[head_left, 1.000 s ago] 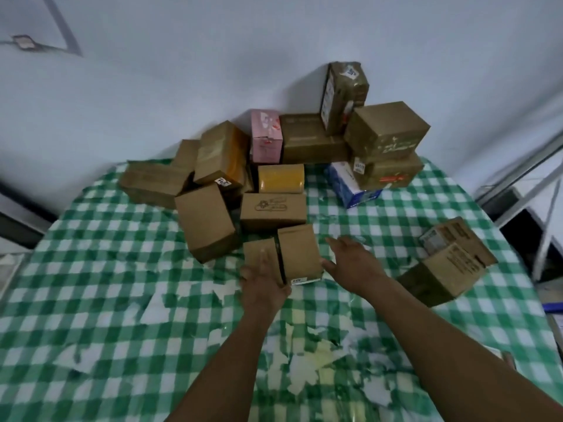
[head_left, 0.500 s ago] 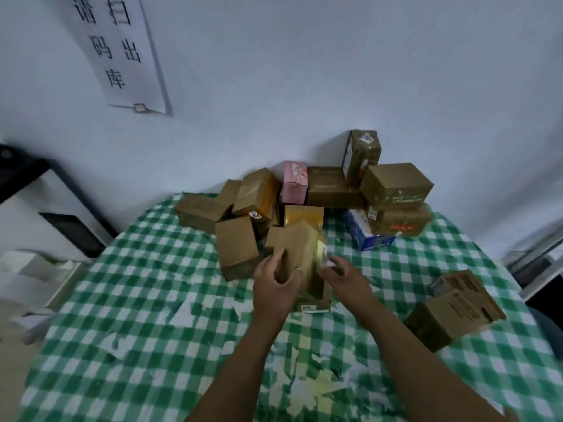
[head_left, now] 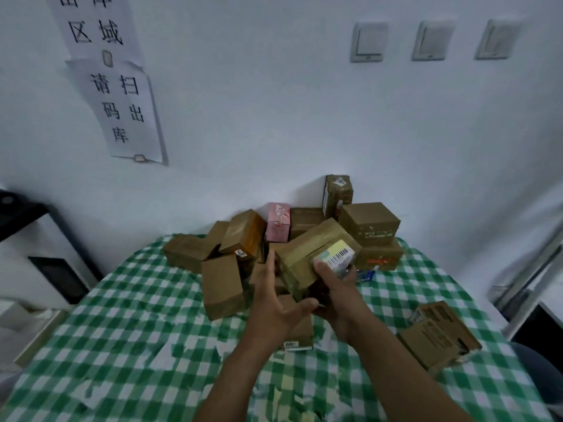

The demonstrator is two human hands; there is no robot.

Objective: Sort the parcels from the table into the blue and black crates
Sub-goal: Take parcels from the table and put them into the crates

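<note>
Held parcel: brown corrugated carton, rectangular, seams covered in glossy tan tape. It is off the cloth, above the middle of the table, just in front of the pile. Long axis tilted, rising from near-left to far-right. The end facing the camera carries a pale yellow-green label with a black barcode; the digits are too small to read.

Right hand: grips the lower near end of the parcel, thumb pressed on the face right beside the label, fingers curled underneath.
Left hand: fingers straight and laid against the parcel's left side, thumb spread out to the right; not closed round anything.

Directly below the hands, a small brown box lies on the cloth, with a white sticker that seems to read "229".

Pile of parcels along the far edge of the table, against the wall: mostly plain brown cartons, one pink carton, one with orange tape, and a tall taped box standing upright at the back. A separate brown carton with black print, unreadable, sits near the right edge.

Tablecloth: green-and-white gingham, the print worn off in pale patches toward the near edge.

Wall: paper notice reading 请扫码出库; the sheet above it shows 区域. Three white switches are at the upper right.
</note>
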